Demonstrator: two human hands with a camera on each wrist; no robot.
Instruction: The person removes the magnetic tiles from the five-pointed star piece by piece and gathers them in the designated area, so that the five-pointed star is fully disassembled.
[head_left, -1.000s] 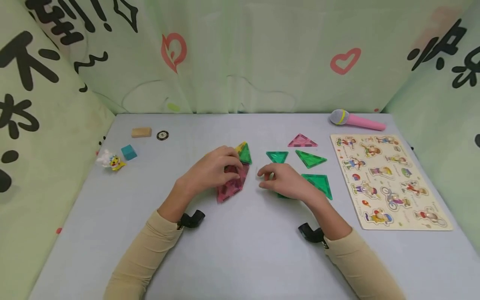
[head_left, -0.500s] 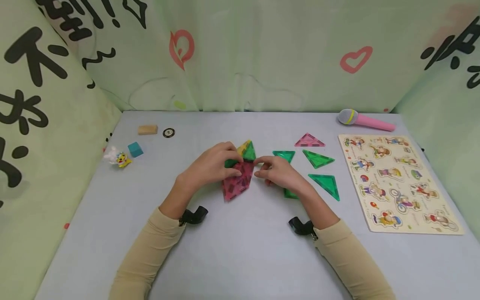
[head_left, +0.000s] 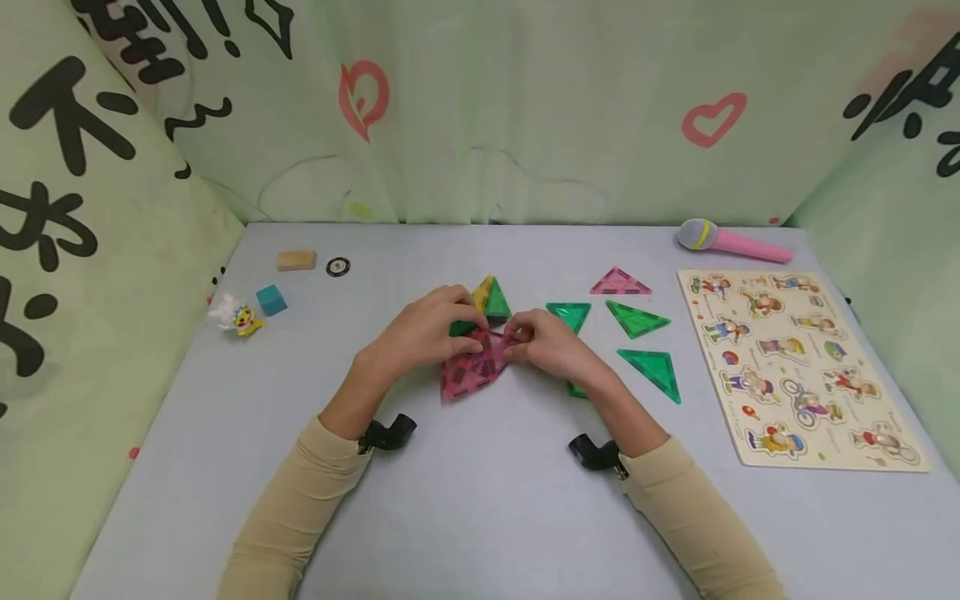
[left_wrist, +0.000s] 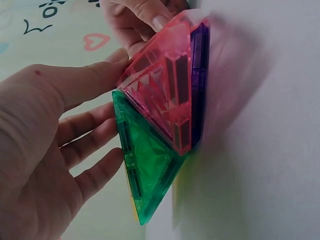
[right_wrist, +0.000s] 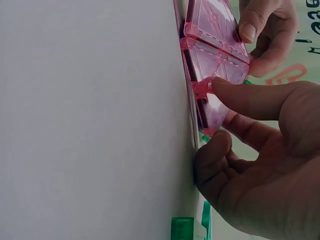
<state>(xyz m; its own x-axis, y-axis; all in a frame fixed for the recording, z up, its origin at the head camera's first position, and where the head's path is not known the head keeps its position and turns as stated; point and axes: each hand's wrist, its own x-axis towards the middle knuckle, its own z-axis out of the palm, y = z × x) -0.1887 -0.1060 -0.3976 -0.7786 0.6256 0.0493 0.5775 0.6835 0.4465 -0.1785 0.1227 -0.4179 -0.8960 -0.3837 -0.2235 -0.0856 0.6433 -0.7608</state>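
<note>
Clutter rings your work: at upper left of the table [head_left: 225, 500] lie a wooden block [head_left: 296, 260], a dark disc [head_left: 337, 267], a teal cube [head_left: 271, 299] and a small toy figure [head_left: 238, 317]; at right, a picture puzzle board [head_left: 795, 367] and a pink toy microphone [head_left: 731, 241]. Three green triangle tiles [head_left: 636, 319] and one pink triangle tile [head_left: 619, 283] lie loose right of centre. At centre, your left hand [head_left: 423, 333] curls its fingers on the tile cluster [head_left: 480, 350] of pink, green and yellow pieces, and your right hand [head_left: 551, 346] pinches a pink tile edge between thumb and forefinger.
</note>
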